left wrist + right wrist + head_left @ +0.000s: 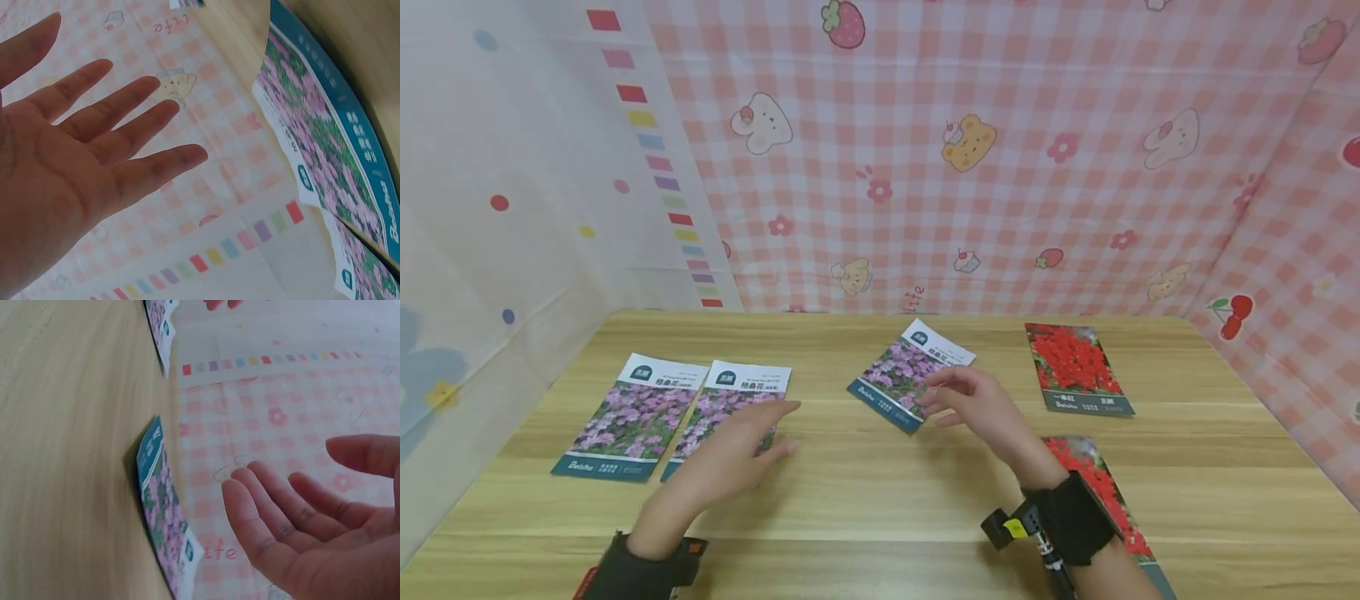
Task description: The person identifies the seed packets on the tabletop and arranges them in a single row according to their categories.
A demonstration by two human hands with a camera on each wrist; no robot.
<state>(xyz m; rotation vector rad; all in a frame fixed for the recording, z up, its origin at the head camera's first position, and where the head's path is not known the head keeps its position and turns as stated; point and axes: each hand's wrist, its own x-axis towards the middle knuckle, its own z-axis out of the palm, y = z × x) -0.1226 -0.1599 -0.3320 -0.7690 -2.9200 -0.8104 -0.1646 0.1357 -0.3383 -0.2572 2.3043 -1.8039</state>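
Three purple-flower seed packets lie on the table. One packet [625,421] is at the far left, and a second packet [730,400] stands close beside it. My left hand [730,458] hovers over that second one with fingers extended, holding nothing; its palm [56,169] shows in the left wrist view. The third packet [895,375] lies tilted near the middle. Above its right edge is my right hand [977,412], fingers loosely bent and nothing held. In the right wrist view this packet [164,512] sits apart from the fingers [275,519].
Two red-flower seed packets lie on the right: one packet [1075,367] toward the back, another [1112,500] partly hidden under my right wrist. The wooden table [865,517] meets a pink checked cloth [910,225] at its back edge, with cloth at both sides too.
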